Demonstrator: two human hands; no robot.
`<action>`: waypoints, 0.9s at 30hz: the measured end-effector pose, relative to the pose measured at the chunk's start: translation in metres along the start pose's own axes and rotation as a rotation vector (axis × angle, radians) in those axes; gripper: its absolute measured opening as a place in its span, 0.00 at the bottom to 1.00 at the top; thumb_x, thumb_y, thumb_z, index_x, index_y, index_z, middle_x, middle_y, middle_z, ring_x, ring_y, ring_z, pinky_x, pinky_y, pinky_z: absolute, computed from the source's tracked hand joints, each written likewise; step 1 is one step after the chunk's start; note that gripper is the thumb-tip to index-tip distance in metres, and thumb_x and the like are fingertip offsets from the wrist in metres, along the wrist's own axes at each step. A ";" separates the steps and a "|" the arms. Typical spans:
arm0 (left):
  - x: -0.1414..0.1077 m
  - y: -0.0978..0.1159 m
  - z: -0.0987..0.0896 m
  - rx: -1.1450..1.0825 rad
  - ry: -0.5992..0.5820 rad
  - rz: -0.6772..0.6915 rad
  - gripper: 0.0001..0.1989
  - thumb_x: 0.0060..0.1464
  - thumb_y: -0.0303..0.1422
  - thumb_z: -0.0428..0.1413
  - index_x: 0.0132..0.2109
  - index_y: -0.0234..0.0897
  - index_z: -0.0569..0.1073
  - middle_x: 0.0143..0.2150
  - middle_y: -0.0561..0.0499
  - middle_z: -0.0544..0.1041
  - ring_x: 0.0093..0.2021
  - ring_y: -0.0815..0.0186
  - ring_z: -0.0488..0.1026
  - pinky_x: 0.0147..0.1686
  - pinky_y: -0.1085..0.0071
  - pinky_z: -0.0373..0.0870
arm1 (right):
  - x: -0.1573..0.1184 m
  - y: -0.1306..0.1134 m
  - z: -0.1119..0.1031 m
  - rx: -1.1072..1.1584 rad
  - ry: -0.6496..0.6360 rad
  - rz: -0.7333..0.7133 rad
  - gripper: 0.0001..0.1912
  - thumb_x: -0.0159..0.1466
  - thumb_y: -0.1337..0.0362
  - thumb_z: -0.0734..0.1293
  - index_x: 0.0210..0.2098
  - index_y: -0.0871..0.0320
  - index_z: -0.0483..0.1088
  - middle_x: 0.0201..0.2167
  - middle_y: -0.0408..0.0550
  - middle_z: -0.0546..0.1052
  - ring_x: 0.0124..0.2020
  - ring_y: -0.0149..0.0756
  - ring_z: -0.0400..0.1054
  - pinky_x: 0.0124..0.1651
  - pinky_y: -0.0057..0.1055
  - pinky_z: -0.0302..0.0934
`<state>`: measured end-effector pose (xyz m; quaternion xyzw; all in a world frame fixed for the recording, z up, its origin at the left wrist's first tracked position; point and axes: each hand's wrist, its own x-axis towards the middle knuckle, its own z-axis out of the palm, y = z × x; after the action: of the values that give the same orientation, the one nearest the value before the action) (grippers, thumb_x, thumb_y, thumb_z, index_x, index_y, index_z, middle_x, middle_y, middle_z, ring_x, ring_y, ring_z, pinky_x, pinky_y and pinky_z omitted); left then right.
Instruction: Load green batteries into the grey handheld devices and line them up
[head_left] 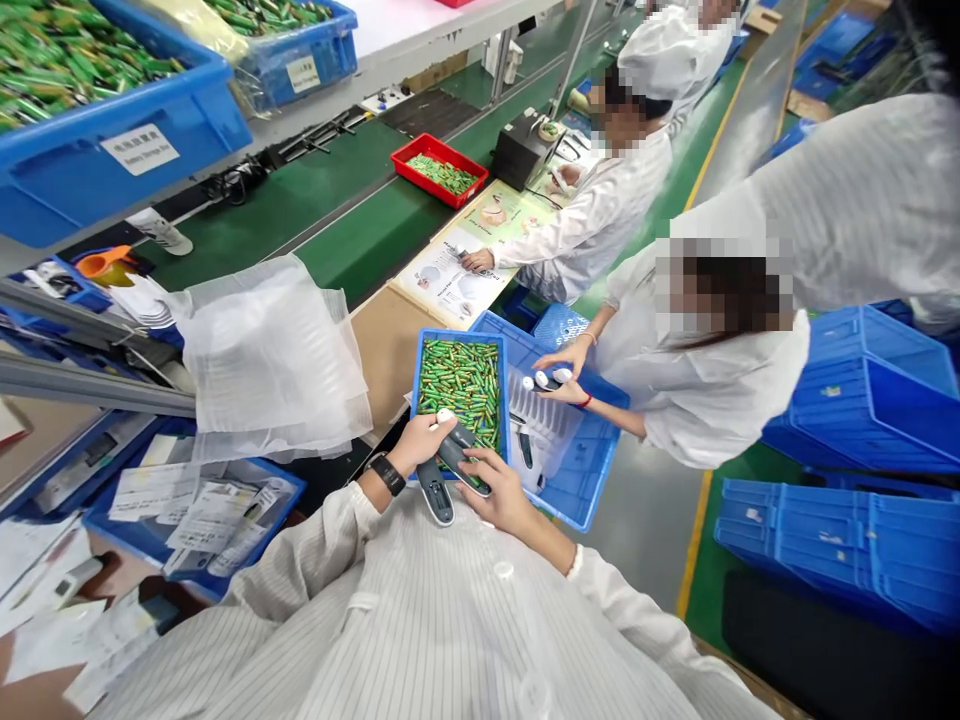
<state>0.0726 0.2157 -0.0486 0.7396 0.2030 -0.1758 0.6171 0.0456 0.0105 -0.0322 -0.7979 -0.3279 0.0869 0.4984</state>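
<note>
While being near the blue bin (503,390) of green batteries (459,385), holds two dark devices (436,492) before the striped coat (420,600), with left grip (415,442) narrow around both and right grip (501,492) closed on the upper device (454,455).

White-coated workers (634,205), a green conveyor (352,245) and blue bins (60,190) of batteries (461,385) show a factory.

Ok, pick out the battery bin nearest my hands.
The blue bin just beyond your left hand and right hand; the red bin sits farther off, two other blue bins on the shelf.
</note>
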 end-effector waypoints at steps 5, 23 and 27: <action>0.003 -0.003 -0.011 -0.017 0.063 0.008 0.24 0.54 0.55 0.55 0.32 0.35 0.74 0.21 0.53 0.72 0.18 0.68 0.67 0.16 0.73 0.65 | 0.007 0.005 0.005 0.065 0.024 0.004 0.17 0.64 0.58 0.70 0.51 0.53 0.73 0.54 0.56 0.74 0.53 0.44 0.72 0.53 0.41 0.70; 0.022 0.007 -0.099 0.211 0.635 0.230 0.26 0.58 0.50 0.52 0.51 0.35 0.77 0.33 0.49 0.79 0.32 0.64 0.74 0.32 0.73 0.69 | 0.149 0.102 0.032 -0.657 -0.235 0.528 0.16 0.72 0.57 0.57 0.54 0.53 0.68 0.53 0.53 0.70 0.47 0.41 0.71 0.47 0.34 0.63; 0.026 0.004 -0.093 0.208 0.598 0.253 0.25 0.58 0.50 0.52 0.50 0.35 0.77 0.36 0.49 0.79 0.32 0.65 0.73 0.33 0.73 0.69 | 0.156 0.100 0.029 -0.648 -0.266 0.471 0.17 0.71 0.58 0.58 0.55 0.54 0.69 0.54 0.55 0.70 0.48 0.42 0.71 0.47 0.34 0.63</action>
<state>0.0977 0.3086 -0.0423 0.8367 0.2624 0.1071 0.4686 0.1955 0.0984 -0.1021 -0.9483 -0.2085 0.1928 0.1415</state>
